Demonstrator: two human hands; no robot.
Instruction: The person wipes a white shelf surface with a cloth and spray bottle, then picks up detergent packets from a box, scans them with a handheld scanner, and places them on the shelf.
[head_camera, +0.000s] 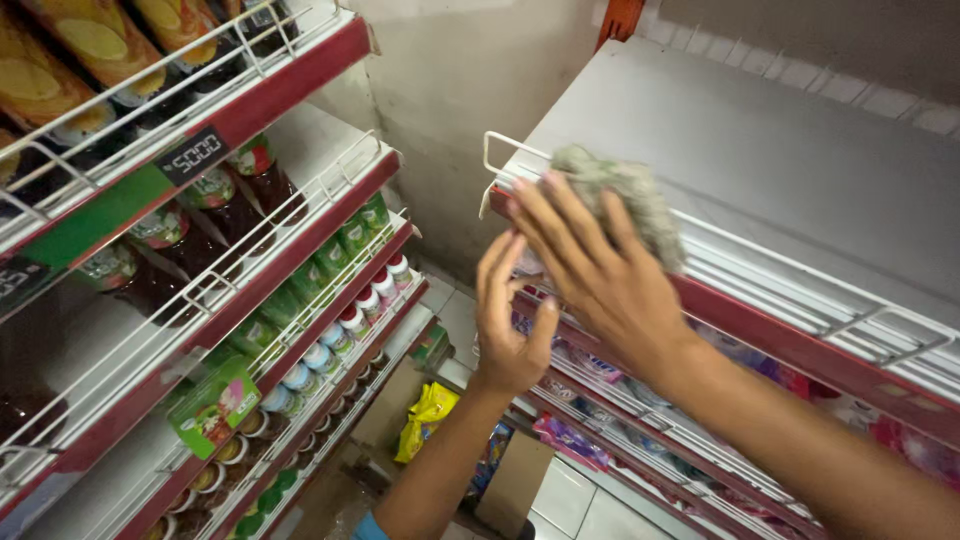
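Held a crumpled grey rag (630, 195) in the right hand (600, 270), fingers (560, 215) curled over it and gripping it from the near side. Pressed the rag against the front corner of the white top shelf (760, 150), right at the white wire rail (800, 290) above the red edge strip (790, 345). Hung the left hand (510, 320) just below and beside the right, fingers spread open and holding nothing, palm turned toward the shelf front, apparently not touching it.

Stood well apart on the left: racks of dark bottles (250, 195) and small green and red capped jars (350, 290). Lay on the floor below: a yellow packet (428, 415).

Judged best done with the rag flattened rather than balled, so more cloth met the shelf. Called for firm, even pressure along the rail, working the cloth between the wires where dust would likely lodge. Looked wise to steady the rail with the free left hand, since thin wire could flex or unhook. Needed care not to snag the cloth on the rail's bent end (490, 150).
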